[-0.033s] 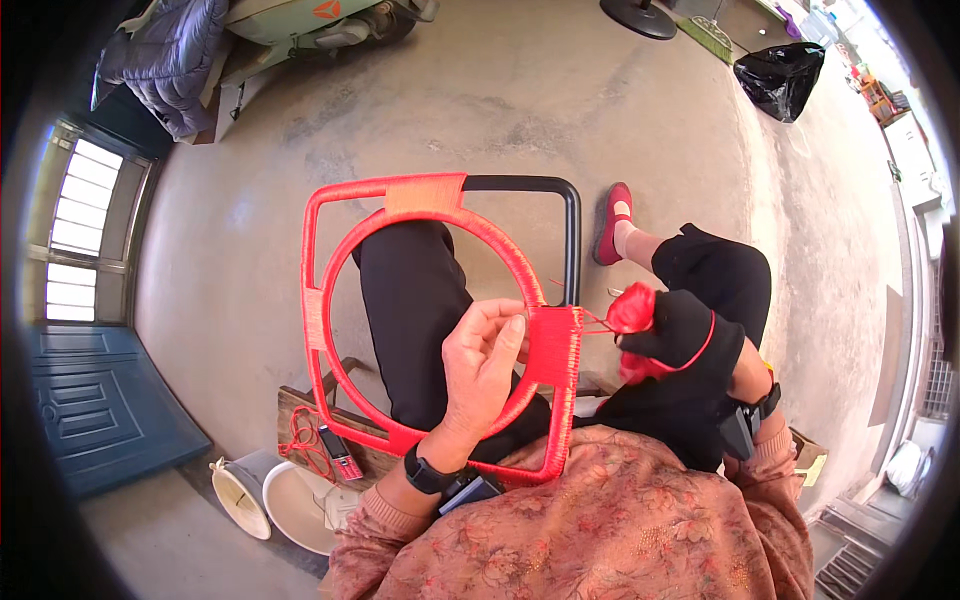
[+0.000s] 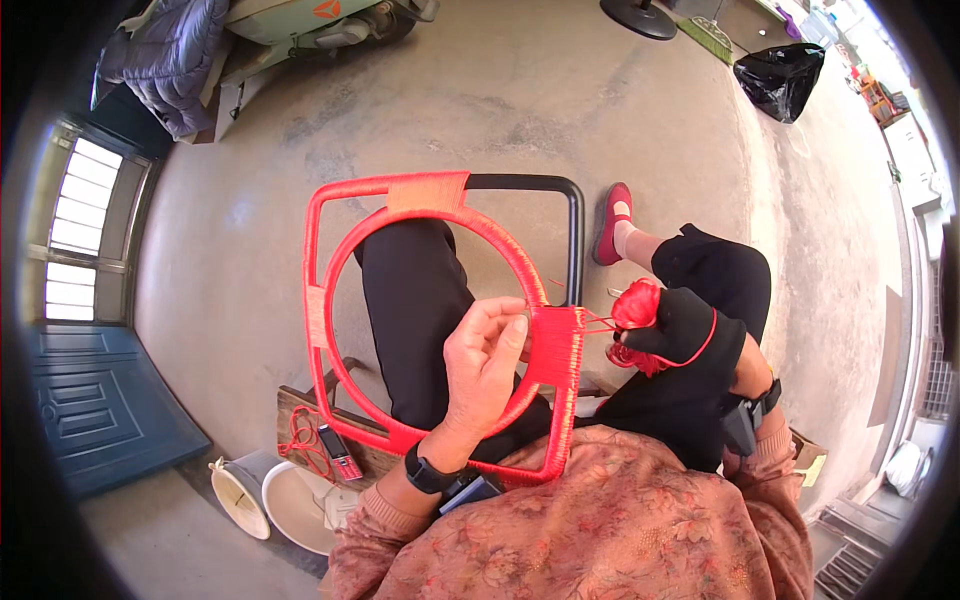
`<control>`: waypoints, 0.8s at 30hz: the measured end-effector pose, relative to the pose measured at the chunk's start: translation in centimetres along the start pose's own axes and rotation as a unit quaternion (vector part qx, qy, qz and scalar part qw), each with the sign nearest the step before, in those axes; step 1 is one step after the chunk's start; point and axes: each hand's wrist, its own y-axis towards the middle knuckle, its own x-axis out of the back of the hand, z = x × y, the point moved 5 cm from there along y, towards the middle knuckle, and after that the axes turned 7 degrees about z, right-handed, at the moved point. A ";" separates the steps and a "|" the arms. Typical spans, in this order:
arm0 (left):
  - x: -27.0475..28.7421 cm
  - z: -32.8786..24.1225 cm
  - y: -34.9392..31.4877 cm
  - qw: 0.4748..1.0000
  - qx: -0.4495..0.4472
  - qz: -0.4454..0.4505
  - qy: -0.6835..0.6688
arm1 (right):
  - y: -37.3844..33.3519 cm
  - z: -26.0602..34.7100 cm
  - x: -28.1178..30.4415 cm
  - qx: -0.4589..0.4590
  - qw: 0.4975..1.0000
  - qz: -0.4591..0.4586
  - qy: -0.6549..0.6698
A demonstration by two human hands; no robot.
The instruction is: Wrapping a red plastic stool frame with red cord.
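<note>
Across my lap rests a square tube frame [image 2: 430, 192] with a round ring inside, mostly wound in red cord. Its far right corner is bare black tube [image 2: 575, 230]. My left hand [image 2: 480, 365] grips the ring where a broad red wrapped band [image 2: 555, 345] joins it to the right side; thumb and fingers are closed there. Right of the frame, my right hand [image 2: 690, 325], in a black fingerless glove, is closed on a bundle of red cord [image 2: 636, 303]. Thin strands stretch from the bundle to the band's edge, and a loop of cord lies over the glove.
On a wooden bench [image 2: 375, 462] at the left lie a mobile phone [image 2: 340, 455] and loose red cord [image 2: 303, 440]. Beside it stand pale buckets [image 2: 300, 505]. A scooter [image 2: 350, 30] is at the far left, a black plastic bag [image 2: 780, 82] far right.
The frame has shifted very slightly right. My right hand has turned a little and come slightly left with the cord bundle, while my left hand keeps its grip.
</note>
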 end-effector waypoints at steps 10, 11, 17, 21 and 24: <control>-0.5 0.0 0.7 0.997 -0.047 0.003 0.065 | -3.9 -7.7 4.6 0.040 0.895 -0.315 -0.312; -0.5 -0.2 0.7 0.996 -0.052 -0.004 0.072 | -4.6 -9.8 6.7 -0.052 0.906 -0.378 -0.185; -1.0 -0.3 0.6 0.989 -0.071 -0.026 0.130 | -2.0 -6.7 8.1 0.039 0.872 -0.405 0.273; -1.2 -0.9 0.3 0.964 -0.119 -0.028 0.238 | 4.8 1.7 5.0 0.166 0.892 -0.332 0.258; -1.1 -1.6 0.3 0.939 -0.152 -0.034 0.307 | 7.4 5.0 4.4 0.180 0.893 -0.293 0.290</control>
